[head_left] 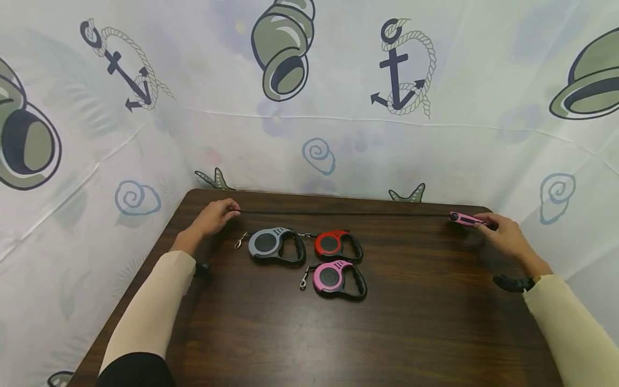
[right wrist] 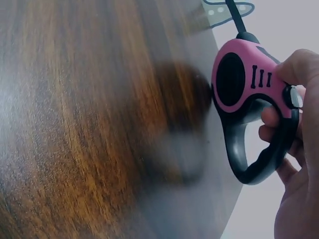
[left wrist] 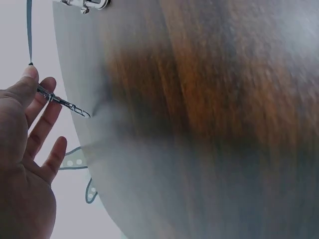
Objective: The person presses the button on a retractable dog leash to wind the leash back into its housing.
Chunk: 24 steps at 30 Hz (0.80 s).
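Observation:
A pink and black retractable dog leash (right wrist: 259,79) is held upright in my right hand (head_left: 505,234), its fingers around the handle and the thumb on the pink case. The black leash strap (head_left: 343,214) runs out of it, taut, across the far side of the table. At its other end, my left hand (head_left: 213,217) pinches the silver clip (left wrist: 55,98) between thumb and fingers; the remaining fingers spread loosely. Between the hands lie a grey retractable leash (head_left: 266,243), a red one (head_left: 330,244) and another pink one (head_left: 330,277).
The dark wooden table (head_left: 309,338) has its far edge against a hanging cloth (head_left: 348,156) printed with shells and anchors. Small metal clips, such as the grey leash's clip (head_left: 239,241), lie beside the leashes on the table.

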Motion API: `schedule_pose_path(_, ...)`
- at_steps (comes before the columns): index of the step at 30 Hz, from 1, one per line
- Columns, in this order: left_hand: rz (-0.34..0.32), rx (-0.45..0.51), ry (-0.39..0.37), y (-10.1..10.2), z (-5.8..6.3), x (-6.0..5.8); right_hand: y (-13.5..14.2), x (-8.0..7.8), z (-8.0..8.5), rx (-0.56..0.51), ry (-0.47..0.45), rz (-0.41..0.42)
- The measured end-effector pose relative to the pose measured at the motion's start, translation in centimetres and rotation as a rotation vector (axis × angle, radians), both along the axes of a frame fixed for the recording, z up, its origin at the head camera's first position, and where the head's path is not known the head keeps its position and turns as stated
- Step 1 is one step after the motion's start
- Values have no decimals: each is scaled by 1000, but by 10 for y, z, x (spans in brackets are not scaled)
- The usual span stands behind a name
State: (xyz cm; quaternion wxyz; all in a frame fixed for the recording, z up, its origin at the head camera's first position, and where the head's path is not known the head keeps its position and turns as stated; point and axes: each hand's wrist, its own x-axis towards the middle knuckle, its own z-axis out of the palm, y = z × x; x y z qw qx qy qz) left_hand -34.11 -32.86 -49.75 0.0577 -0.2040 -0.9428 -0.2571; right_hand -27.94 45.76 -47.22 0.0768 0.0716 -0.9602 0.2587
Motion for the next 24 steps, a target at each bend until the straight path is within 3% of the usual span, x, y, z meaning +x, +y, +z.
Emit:
schedule_pose_path(8,32,24,-9,-8,9,8,0,0,9,-171,-105,-29)
schedule_pose_path(14,26,34,-16,-9,15,13,8,2,10,-290,-108,-36)
schedule_pose_path(24,-39,80,94,-13,28,22,15,7,7,-385,-109,-31)
